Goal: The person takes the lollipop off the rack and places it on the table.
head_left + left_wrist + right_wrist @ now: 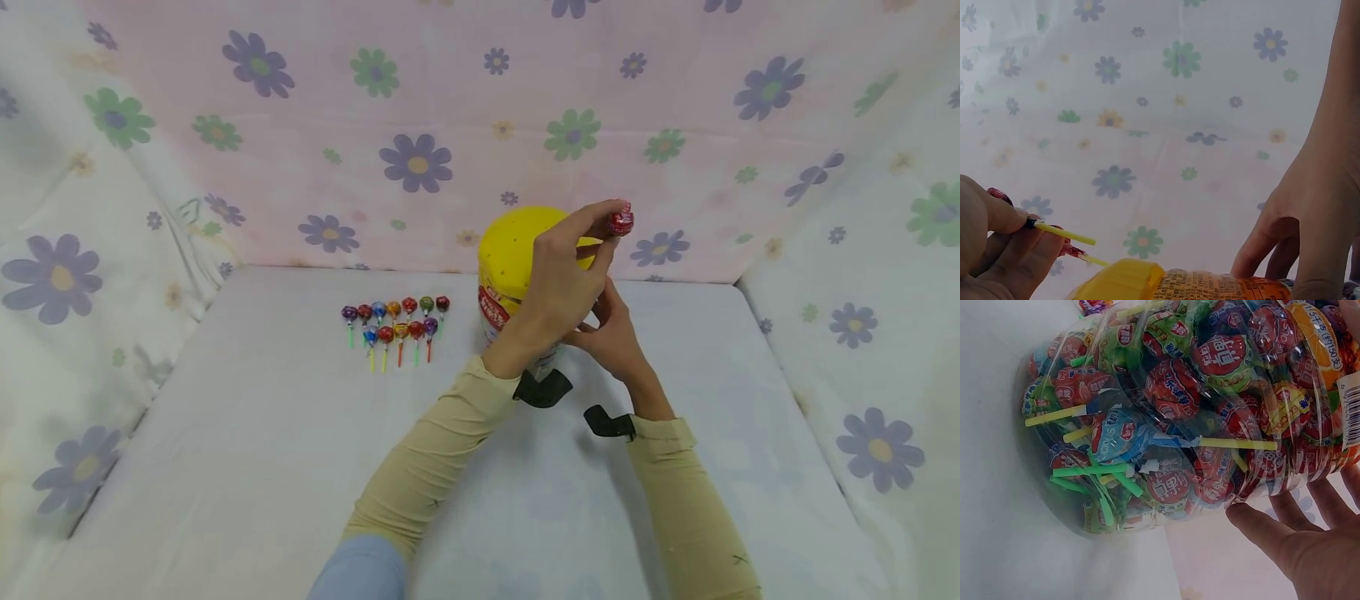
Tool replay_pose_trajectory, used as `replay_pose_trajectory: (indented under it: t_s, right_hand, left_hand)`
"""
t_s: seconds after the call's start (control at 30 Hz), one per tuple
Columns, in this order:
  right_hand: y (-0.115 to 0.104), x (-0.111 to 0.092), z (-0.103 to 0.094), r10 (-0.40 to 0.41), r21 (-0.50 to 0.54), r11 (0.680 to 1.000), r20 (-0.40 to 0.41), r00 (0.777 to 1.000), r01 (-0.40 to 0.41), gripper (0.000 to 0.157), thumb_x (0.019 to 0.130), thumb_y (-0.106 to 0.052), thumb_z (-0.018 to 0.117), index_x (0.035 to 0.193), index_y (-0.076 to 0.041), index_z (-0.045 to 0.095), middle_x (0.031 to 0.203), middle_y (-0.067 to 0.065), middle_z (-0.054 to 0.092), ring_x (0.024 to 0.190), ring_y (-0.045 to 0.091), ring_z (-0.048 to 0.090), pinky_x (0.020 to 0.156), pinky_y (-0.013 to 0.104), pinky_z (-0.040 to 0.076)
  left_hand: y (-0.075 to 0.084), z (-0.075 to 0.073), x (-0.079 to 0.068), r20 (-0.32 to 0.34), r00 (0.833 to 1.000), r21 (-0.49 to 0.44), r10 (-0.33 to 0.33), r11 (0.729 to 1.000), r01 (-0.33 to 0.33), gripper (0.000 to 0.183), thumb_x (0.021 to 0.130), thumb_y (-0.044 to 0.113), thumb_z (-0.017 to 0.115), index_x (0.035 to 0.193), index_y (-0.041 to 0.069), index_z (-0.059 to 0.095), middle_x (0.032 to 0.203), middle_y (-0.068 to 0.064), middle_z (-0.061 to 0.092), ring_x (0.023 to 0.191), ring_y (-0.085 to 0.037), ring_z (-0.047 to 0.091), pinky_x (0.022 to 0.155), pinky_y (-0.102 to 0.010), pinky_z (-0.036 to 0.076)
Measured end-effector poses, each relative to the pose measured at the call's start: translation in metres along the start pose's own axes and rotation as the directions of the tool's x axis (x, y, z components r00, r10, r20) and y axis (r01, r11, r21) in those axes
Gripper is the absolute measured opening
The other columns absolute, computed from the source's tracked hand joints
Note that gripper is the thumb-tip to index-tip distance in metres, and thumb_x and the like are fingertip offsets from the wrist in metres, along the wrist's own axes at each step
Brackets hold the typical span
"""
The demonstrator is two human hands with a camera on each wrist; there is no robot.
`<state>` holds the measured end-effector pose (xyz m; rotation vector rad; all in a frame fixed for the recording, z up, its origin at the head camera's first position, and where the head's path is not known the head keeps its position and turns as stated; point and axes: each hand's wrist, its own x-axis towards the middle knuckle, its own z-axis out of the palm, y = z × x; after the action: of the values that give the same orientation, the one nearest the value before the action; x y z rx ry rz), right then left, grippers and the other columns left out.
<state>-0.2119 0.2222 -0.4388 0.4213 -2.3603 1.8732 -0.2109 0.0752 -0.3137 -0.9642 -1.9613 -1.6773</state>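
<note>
My left hand (566, 271) is raised by the yellow lid (513, 242) of a clear plastic jar, pinching a red-wrapped lollipop (621, 222). From the left wrist view, two yellow sticks stick out at that hand; a second red wrapper (1071, 250) shows by its fingers. Low on its side, my right hand (617, 337) grips the lollipop jar (1166, 381), fingers along one side and the thumb across the other. Wrapped lollipops with yellow and green sticks fill the jar, which stands upright. In the head view the left hand and forearm hide much of it.
Several lollipops (401, 332) in mixed colours lie in two rows on the white-covered table (285, 433), left of the jar. Flowered cloth (450, 100) hangs behind the table and down both sides.
</note>
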Motion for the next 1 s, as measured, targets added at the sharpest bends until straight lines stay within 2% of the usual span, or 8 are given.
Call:
replay_pose_trajectory:
  t_s: [0.1, 0.23, 0.53, 0.77, 0.9, 1.0]
  right_hand:
    - [0.0, 0.0, 0.001, 0.003, -0.003, 1.0, -0.007, 1.0, -0.003, 0.093, 0.08, 0.003, 0.081, 0.156, -0.024, 0.035, 0.154, 0.003, 0.045, 0.143, 0.027, 0.043, 0.108, 0.055, 0.047]
    - [-0.001, 0.001, 0.003, 0.007, 0.007, 1.0, -0.006, 1.0, -0.007, 0.097, 0.08, 0.004, 0.081, 0.159, -0.025, 0.032, 0.16, 0.0, 0.039, 0.145, 0.03, 0.042, 0.107, 0.054, 0.048]
    - [-0.002, 0.0, 0.005, 0.015, 0.019, 1.0, -0.002, 1.0, -0.015, 0.094, 0.083, 0.002, 0.081, 0.158, -0.022, 0.03, 0.159, 0.003, 0.038, 0.142, 0.032, 0.044, 0.109, 0.056, 0.046]
    - [-0.003, -0.002, 0.004, 0.024, 0.003, 1.0, -0.002, 1.0, -0.024, 0.094, 0.084, -0.002, 0.082, 0.159, -0.025, 0.03, 0.159, 0.002, 0.039, 0.143, 0.032, 0.043, 0.11, 0.058, 0.044]
    - [-0.003, -0.002, 0.003, 0.027, 0.013, 1.0, 0.006, 1.0, -0.027, 0.094, 0.084, -0.002, 0.082, 0.158, -0.028, 0.03, 0.159, 0.001, 0.039, 0.143, 0.032, 0.043, 0.111, 0.058, 0.043]
    - [-0.003, -0.002, 0.003, 0.023, 0.022, 0.999, 0.012, 1.0, -0.023, 0.094, 0.084, -0.001, 0.081, 0.158, -0.028, 0.03, 0.159, 0.002, 0.039, 0.142, 0.032, 0.043, 0.111, 0.059, 0.043]
  left_hand:
    - [0.001, -0.002, -0.005, -0.013, 1.0, -0.013, 0.02, 1.0, -0.02, 0.038, 0.096, -0.003, 0.065, 0.134, -0.005, 0.06, 0.12, -0.018, 0.07, 0.106, -0.023, 0.07, 0.091, -0.017, 0.056]
    - [0.003, -0.01, -0.017, -0.012, 1.0, -0.021, 0.002, 1.0, -0.002, 0.039, 0.096, -0.003, 0.065, 0.135, -0.005, 0.059, 0.12, -0.019, 0.069, 0.106, -0.025, 0.069, 0.092, -0.018, 0.056]
    - [0.005, -0.038, -0.052, -0.008, 0.992, -0.08, -0.124, 0.989, 0.123, 0.039, 0.098, -0.004, 0.062, 0.137, -0.003, 0.057, 0.127, -0.019, 0.066, 0.113, -0.027, 0.066, 0.097, -0.025, 0.056]
    - [-0.01, -0.063, -0.076, 0.009, 0.991, -0.046, -0.137, 0.989, 0.137, 0.038, 0.099, -0.001, 0.063, 0.136, -0.001, 0.056, 0.126, -0.018, 0.066, 0.11, -0.027, 0.068, 0.092, -0.029, 0.059]
    - [-0.02, -0.079, -0.091, -0.018, 0.982, -0.022, -0.189, 0.982, 0.189, 0.039, 0.098, 0.0, 0.064, 0.136, 0.002, 0.058, 0.124, -0.016, 0.067, 0.108, -0.026, 0.068, 0.091, -0.03, 0.06]
    - [-0.03, -0.093, -0.103, -0.041, 0.971, -0.008, -0.235, 0.972, 0.235, 0.04, 0.097, -0.001, 0.065, 0.136, 0.001, 0.059, 0.124, -0.017, 0.067, 0.108, -0.03, 0.069, 0.09, -0.031, 0.06]
